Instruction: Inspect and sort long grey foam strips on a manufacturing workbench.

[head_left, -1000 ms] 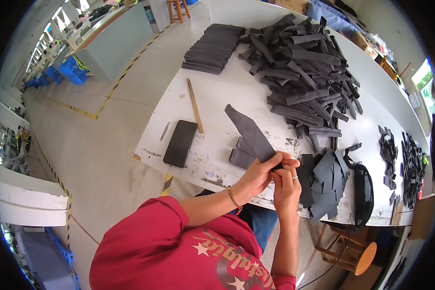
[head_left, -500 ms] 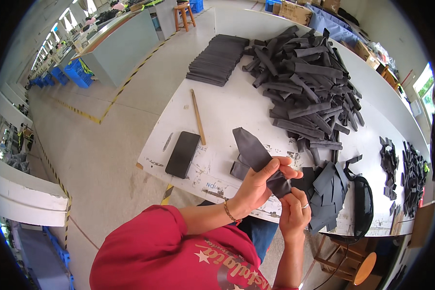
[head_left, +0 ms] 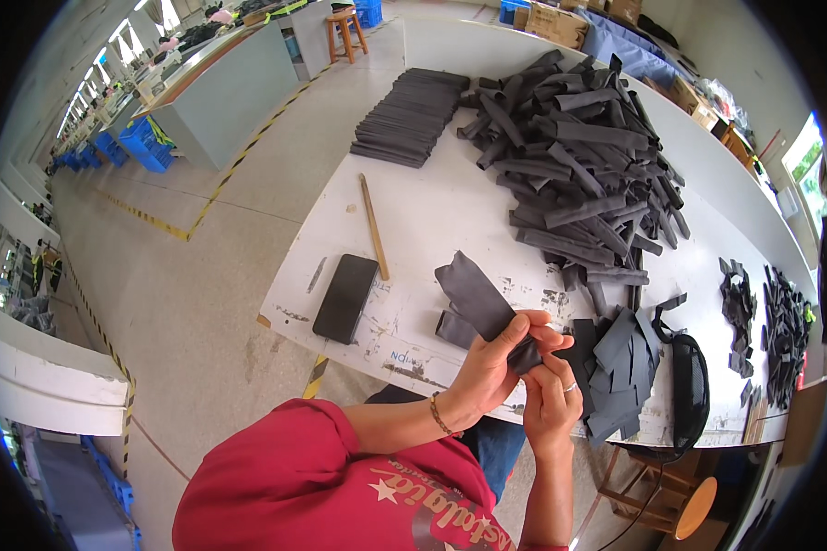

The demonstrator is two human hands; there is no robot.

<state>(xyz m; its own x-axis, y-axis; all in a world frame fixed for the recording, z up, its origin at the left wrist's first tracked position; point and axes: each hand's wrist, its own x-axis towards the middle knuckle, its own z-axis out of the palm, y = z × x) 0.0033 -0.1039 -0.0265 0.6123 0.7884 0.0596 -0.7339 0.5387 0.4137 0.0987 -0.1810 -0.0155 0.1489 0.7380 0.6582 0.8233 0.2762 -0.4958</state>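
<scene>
A dark grey fabric strip (head_left: 476, 292) is held between both hands above the table's near edge, its wide free end pointing away to the left. My left hand (head_left: 494, 365) grips it, thumb on top and the other fingers spread past its right side. With fingers pinched, my right hand (head_left: 553, 397) holds its near end; what lies inside that pinch is partly hidden. Another dark fabric piece (head_left: 454, 328) lies on the table just beneath the strip. To the right of my hands is a heap of flat dark grey pieces (head_left: 623, 375).
On the white table (head_left: 322, 220) are a big pile of dark fabric tubes (head_left: 597, 174), a neat row of strips (head_left: 409, 119), a wooden stick (head_left: 374, 225) and a black phone (head_left: 345, 298). A black mesh object (head_left: 691, 395) stands at the right edge, above a wooden stool (head_left: 694, 508).
The strip's free end has turned, now showing a broader face and a squarer tip. Both hands have shifted slightly, the right one closer in under the left.
</scene>
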